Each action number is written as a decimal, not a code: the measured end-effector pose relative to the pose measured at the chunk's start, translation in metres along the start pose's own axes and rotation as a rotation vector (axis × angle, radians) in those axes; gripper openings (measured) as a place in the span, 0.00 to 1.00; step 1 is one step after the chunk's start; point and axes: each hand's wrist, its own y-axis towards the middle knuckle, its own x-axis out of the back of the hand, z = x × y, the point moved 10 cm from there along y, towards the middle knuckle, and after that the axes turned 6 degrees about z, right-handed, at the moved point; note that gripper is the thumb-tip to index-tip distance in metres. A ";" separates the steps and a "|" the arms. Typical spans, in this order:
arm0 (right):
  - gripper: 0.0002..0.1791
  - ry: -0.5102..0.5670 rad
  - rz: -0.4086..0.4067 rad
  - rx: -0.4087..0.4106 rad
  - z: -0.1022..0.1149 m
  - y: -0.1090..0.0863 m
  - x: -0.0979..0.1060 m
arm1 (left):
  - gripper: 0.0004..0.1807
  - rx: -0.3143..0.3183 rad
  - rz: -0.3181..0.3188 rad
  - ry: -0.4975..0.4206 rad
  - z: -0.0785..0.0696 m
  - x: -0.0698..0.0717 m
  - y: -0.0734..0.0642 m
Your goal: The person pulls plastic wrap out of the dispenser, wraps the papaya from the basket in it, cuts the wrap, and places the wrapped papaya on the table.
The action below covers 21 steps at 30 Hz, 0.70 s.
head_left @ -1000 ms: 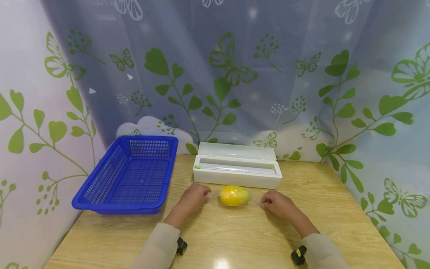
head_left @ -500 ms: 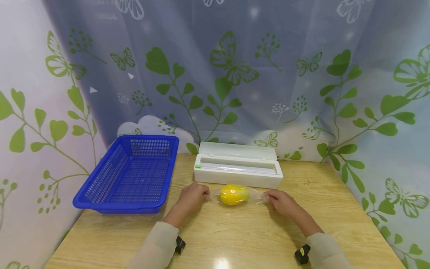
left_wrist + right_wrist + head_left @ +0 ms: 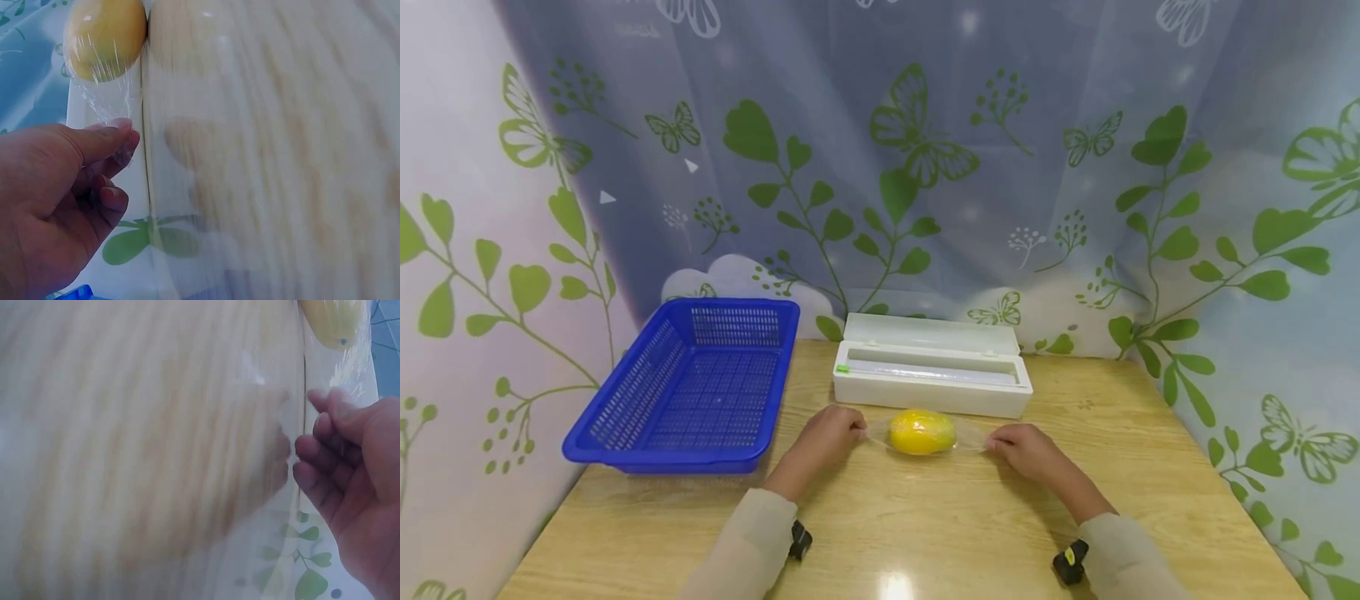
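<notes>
A yellow mango (image 3: 922,432), greenish at one end, sits on the table between the hands, wrapped in clear plastic wrap (image 3: 972,435) that stretches out at both sides. The left hand (image 3: 832,437) pinches one end of the wrap; in the left wrist view, the thumb and index finger of that hand (image 3: 69,181) hold its gathered film. At the opposite end the right hand (image 3: 1026,454) pinches the film between thumb and fingertips, the other fingers loosely curled in the right wrist view. Both hands stay close to the tabletop.
Right behind the mango stands a white box (image 3: 928,395), lid raised, with a roll of film (image 3: 925,372) inside. A blue plastic basket (image 3: 715,400) is at the left. The wooden table (image 3: 895,517) ends at a patterned curtain (image 3: 970,200).
The right hand moved outward, drawing its end of the wrap taut, then came slightly back inward. The left hand has barely moved. The mango remains in about the same place.
</notes>
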 end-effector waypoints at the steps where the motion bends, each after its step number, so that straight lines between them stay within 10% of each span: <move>1: 0.09 -0.015 0.000 -0.005 0.000 0.001 -0.001 | 0.03 0.001 -0.006 -0.003 0.001 0.001 0.000; 21: 0.19 0.064 0.086 -0.095 -0.001 -0.004 -0.001 | 0.07 0.055 -0.024 0.051 0.003 0.009 -0.009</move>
